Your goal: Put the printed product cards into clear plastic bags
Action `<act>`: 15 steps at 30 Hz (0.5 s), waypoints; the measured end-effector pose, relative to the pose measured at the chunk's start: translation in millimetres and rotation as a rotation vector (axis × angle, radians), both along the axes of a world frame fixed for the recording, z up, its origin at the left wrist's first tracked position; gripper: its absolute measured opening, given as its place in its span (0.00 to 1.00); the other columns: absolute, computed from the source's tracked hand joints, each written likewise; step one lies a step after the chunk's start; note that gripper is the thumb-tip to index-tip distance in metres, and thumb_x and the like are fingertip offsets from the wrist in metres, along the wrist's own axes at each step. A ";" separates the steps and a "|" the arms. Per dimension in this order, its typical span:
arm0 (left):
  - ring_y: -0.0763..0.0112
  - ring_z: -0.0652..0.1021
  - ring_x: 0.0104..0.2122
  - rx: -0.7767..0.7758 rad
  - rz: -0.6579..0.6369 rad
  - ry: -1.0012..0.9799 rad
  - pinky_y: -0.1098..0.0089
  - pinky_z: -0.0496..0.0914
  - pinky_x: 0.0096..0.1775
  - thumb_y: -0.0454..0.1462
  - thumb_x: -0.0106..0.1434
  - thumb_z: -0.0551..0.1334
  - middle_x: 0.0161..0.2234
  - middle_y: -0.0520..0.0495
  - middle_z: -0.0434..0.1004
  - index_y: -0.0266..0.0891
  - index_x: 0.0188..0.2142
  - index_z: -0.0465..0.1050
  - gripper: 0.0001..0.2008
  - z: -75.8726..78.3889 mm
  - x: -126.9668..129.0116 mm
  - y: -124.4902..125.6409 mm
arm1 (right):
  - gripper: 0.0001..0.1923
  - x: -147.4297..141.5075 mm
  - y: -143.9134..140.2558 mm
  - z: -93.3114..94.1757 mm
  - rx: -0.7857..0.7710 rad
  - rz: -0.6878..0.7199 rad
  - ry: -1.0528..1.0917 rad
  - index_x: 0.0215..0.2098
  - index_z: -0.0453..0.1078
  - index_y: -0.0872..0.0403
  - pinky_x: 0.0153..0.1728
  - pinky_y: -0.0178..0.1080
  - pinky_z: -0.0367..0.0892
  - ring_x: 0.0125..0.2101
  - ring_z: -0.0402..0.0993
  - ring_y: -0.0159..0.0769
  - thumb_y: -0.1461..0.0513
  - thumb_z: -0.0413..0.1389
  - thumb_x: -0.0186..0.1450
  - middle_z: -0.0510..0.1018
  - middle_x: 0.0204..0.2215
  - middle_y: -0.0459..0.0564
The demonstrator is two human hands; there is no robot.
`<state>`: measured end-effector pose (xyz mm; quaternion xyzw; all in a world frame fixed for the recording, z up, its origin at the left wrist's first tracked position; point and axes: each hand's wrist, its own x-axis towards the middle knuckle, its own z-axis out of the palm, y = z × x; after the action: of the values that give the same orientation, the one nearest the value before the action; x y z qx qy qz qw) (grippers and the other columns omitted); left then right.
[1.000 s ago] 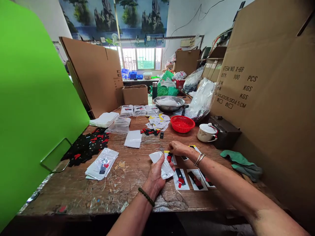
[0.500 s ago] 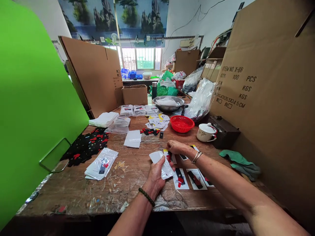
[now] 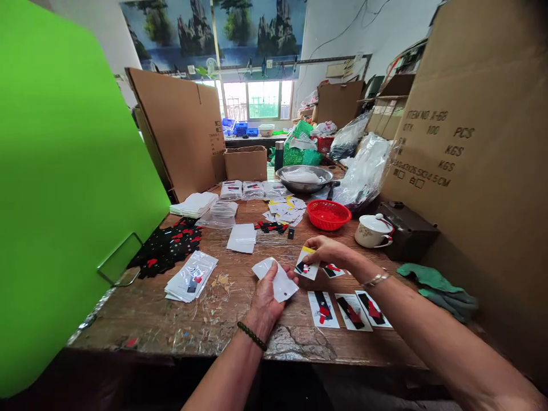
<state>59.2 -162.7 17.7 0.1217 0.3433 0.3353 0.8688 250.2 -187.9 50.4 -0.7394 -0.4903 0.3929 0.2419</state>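
In my left hand (image 3: 266,295) is a small white pouch (image 3: 284,286) with a round hole near one end, my thumb lying across it. My right hand (image 3: 324,250) pinches a white card (image 3: 307,274) with a yellow top edge; a black piece and a red bit show on its face. The card is just right of the pouch, apart from its edge. Closer to the table's front lie three white cards (image 3: 323,322), each bearing a black strip and a red piece. Another card (image 3: 332,271) lies partly hidden beneath my right forearm.
Filled pouches (image 3: 192,279) are stacked at left, beside a heap of black and red pieces (image 3: 171,248). Blank white pouches (image 3: 242,238), loose cards (image 3: 285,211), a red basket (image 3: 328,215) and a lidded cup (image 3: 372,231) stand further back. Tall cardboard (image 3: 466,103) borders the right side.
My right hand has lifted the yellow-edged card up beside the pouch. The pouch in my left hand has turned slightly, and the view has shifted a little to the left.
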 end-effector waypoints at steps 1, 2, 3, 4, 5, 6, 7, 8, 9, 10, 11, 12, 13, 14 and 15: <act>0.70 0.78 0.24 -0.002 0.050 -0.016 0.66 0.76 0.31 0.36 0.65 0.61 0.29 0.44 0.78 0.33 0.33 0.71 0.07 3.7 -6.1 2.9 | 0.14 -6.7 -8.8 0.9 0.060 -0.032 0.154 0.31 0.70 0.56 0.20 0.29 0.60 0.23 0.71 0.30 0.60 0.66 0.50 0.78 0.25 0.45; 0.71 0.78 0.24 0.000 0.097 -0.031 0.67 0.76 0.31 0.36 0.65 0.61 0.29 0.44 0.78 0.34 0.32 0.71 0.07 6.9 -12.1 5.4 | 0.16 -15.7 -18.3 0.4 0.108 -0.035 0.322 0.31 0.70 0.56 0.20 0.30 0.60 0.23 0.72 0.31 0.58 0.67 0.49 0.78 0.25 0.46; 0.71 0.77 0.23 0.007 0.141 -0.045 0.67 0.76 0.31 0.36 0.64 0.61 0.28 0.45 0.78 0.34 0.31 0.71 0.07 9.5 -17.7 7.3 | 0.18 -26.9 -27.9 -1.8 0.130 -0.061 0.466 0.30 0.70 0.56 0.21 0.30 0.61 0.23 0.73 0.32 0.56 0.68 0.47 0.78 0.24 0.47; 0.72 0.77 0.23 0.019 0.181 -0.057 0.68 0.75 0.31 0.36 0.64 0.62 0.28 0.45 0.77 0.34 0.31 0.71 0.07 11.3 -22.8 8.4 | 0.20 -39.7 -37.2 -5.4 0.142 -0.093 0.566 0.29 0.69 0.56 0.20 0.30 0.62 0.22 0.73 0.33 0.55 0.69 0.45 0.78 0.24 0.47; 0.72 0.76 0.23 0.032 0.213 -0.066 0.68 0.75 0.31 0.36 0.63 0.63 0.27 0.46 0.77 0.34 0.31 0.71 0.07 12.2 -27.4 8.8 | 0.20 -53.6 -45.6 -10.2 0.166 -0.117 0.625 0.28 0.69 0.56 0.19 0.30 0.60 0.21 0.72 0.32 0.54 0.70 0.45 0.79 0.23 0.48; 0.72 0.76 0.23 0.045 0.238 -0.074 0.68 0.75 0.31 0.37 0.62 0.64 0.27 0.46 0.77 0.34 0.31 0.71 0.07 12.2 -31.3 8.6 | 0.21 -67.9 -52.8 -15.6 0.188 -0.151 0.674 0.28 0.69 0.56 0.18 0.29 0.59 0.20 0.71 0.32 0.53 0.71 0.44 0.79 0.23 0.48; 0.72 0.76 0.23 0.057 0.254 -0.083 0.69 0.75 0.31 0.37 0.61 0.66 0.27 0.46 0.77 0.34 0.31 0.71 0.08 11.7 -34.8 7.7 | 0.22 -81.8 -58.4 -21.2 0.213 -0.188 0.719 0.27 0.69 0.56 0.17 0.29 0.59 0.19 0.71 0.31 0.53 0.71 0.43 0.79 0.23 0.48; 0.72 0.76 0.23 0.066 0.260 -0.092 0.69 0.74 0.31 0.38 0.60 0.66 0.27 0.46 0.77 0.34 0.31 0.71 0.08 10.6 -37.9 6.2 | 0.23 -94.9 -62.4 -26.5 0.238 -0.226 0.765 0.27 0.69 0.56 0.16 0.29 0.58 0.19 0.71 0.31 0.52 0.72 0.43 0.78 0.22 0.48; 0.72 0.76 0.23 0.069 0.259 -0.100 0.70 0.74 0.30 0.39 0.60 0.67 0.27 0.46 0.77 0.34 0.32 0.71 0.09 9.5 -40.6 4.4 | 0.24 -106.7 -64.8 -31.1 0.273 -0.278 0.809 0.26 0.69 0.56 0.16 0.29 0.59 0.19 0.70 0.31 0.52 0.73 0.42 0.78 0.22 0.48; 0.72 0.76 0.24 0.067 0.256 -0.107 0.70 0.73 0.30 0.39 0.60 0.66 0.27 0.47 0.77 0.34 0.32 0.71 0.09 8.4 -43.1 2.3 | 0.25 -117.0 -65.8 -34.7 0.312 -0.336 0.850 0.26 0.69 0.56 0.15 0.28 0.59 0.18 0.70 0.31 0.52 0.74 0.40 0.78 0.21 0.47; 0.71 0.77 0.24 0.065 0.258 -0.113 0.70 0.73 0.30 0.40 0.61 0.66 0.27 0.47 0.77 0.35 0.32 0.71 0.09 7.5 -45.4 0.1 | 0.25 -125.8 -65.8 -37.5 0.351 -0.397 0.884 0.25 0.69 0.56 0.15 0.28 0.60 0.18 0.70 0.31 0.52 0.74 0.39 0.77 0.21 0.47; 0.71 0.77 0.24 0.062 0.266 -0.118 0.70 0.73 0.30 0.40 0.61 0.65 0.27 0.47 0.77 0.35 0.33 0.71 0.09 7.1 -47.5 -2.1 | 0.26 -133.2 -65.2 -39.4 0.388 -0.460 0.912 0.25 0.69 0.56 0.14 0.28 0.60 0.18 0.70 0.31 0.52 0.75 0.37 0.77 0.21 0.46; 0.71 0.77 0.24 0.060 0.282 -0.120 0.70 0.73 0.30 0.40 0.61 0.65 0.27 0.48 0.77 0.35 0.33 0.71 0.09 7.0 -49.4 -4.2 | 0.27 -139.5 -64.1 -40.7 0.421 -0.519 0.932 0.25 0.69 0.56 0.14 0.28 0.61 0.19 0.70 0.31 0.52 0.75 0.36 0.78 0.21 0.46; 0.71 0.77 0.25 0.065 0.304 -0.123 0.70 0.73 0.31 0.40 0.61 0.66 0.27 0.48 0.77 0.35 0.33 0.72 0.09 7.2 -51.0 -6.0 | 0.28 -144.9 -62.8 -41.8 0.445 -0.573 0.948 0.25 0.69 0.56 0.14 0.28 0.63 0.19 0.71 0.30 0.53 0.76 0.35 0.78 0.21 0.45; 0.71 0.77 0.25 0.076 0.329 -0.127 0.70 0.73 0.31 0.40 0.60 0.66 0.27 0.48 0.77 0.35 0.33 0.72 0.09 7.7 -52.3 -7.6 | 0.29 -149.9 -61.5 -42.9 0.463 -0.623 0.962 0.25 0.69 0.56 0.14 0.28 0.63 0.19 0.71 0.30 0.53 0.76 0.33 0.78 0.21 0.45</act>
<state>7.0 -170.3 25.4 0.0750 0.2900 0.4929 0.8169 100.3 -249.3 7.5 -0.5160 -0.1596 0.4765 0.6937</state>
